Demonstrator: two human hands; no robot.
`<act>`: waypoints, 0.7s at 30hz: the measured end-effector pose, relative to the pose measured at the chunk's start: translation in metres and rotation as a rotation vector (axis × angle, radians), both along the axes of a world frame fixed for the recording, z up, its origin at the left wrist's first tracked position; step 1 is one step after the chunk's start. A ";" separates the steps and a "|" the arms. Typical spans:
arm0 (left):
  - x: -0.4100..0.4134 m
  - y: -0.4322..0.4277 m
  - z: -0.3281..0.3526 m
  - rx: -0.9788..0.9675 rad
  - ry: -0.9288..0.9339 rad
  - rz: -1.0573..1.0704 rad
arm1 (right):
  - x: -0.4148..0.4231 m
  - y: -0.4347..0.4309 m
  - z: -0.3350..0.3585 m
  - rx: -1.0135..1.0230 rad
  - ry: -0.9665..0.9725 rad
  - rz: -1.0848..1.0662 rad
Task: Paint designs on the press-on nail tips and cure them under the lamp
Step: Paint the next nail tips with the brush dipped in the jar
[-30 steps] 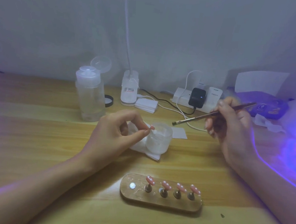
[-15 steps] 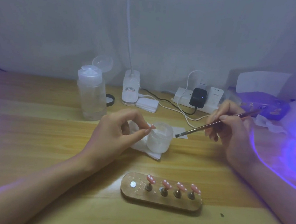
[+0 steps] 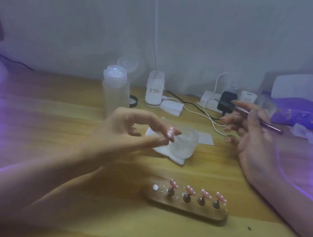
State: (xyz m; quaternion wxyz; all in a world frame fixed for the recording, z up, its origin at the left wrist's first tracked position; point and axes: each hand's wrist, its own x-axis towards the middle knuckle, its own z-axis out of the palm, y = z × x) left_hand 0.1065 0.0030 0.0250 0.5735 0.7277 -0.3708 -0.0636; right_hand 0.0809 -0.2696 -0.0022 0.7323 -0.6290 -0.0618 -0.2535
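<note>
Closest up, the oval wooden stand [image 3: 183, 208] carries four pink white-dotted nail tips [image 3: 190, 190] on metal pegs. Behind it, the left hand [image 3: 129, 134] pinches a fifth pink dotted tip [image 3: 170, 132] between thumb and forefinger, right in front of the clear plastic cup [image 3: 185, 146]. Further back, the blurry right hand [image 3: 255, 139] grips a thin dark brush [image 3: 269, 125], other fingers loosely spread.

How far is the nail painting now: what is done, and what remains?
Four tips on the holder already carry white dots. The left hand pinches a fifth tip, also dotted; the right hand holds the brush. One holder spot is empty. Whether any is cured cannot be told.
</note>
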 end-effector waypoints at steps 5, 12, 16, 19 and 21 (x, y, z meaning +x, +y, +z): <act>-0.018 0.012 -0.021 0.191 0.054 -0.056 | -0.006 0.007 -0.002 -0.324 0.066 -0.002; -0.021 0.013 -0.027 0.331 -0.014 -0.004 | -0.009 0.007 -0.003 -0.651 0.077 -0.059; -0.018 0.013 -0.027 0.337 -0.023 -0.024 | -0.011 0.005 -0.006 -0.881 0.142 -0.021; -0.017 0.013 -0.029 0.330 -0.040 -0.025 | -0.013 0.006 -0.003 -1.011 0.151 0.020; -0.016 0.014 -0.028 0.341 -0.078 -0.048 | -0.013 0.008 -0.001 -1.044 0.172 0.055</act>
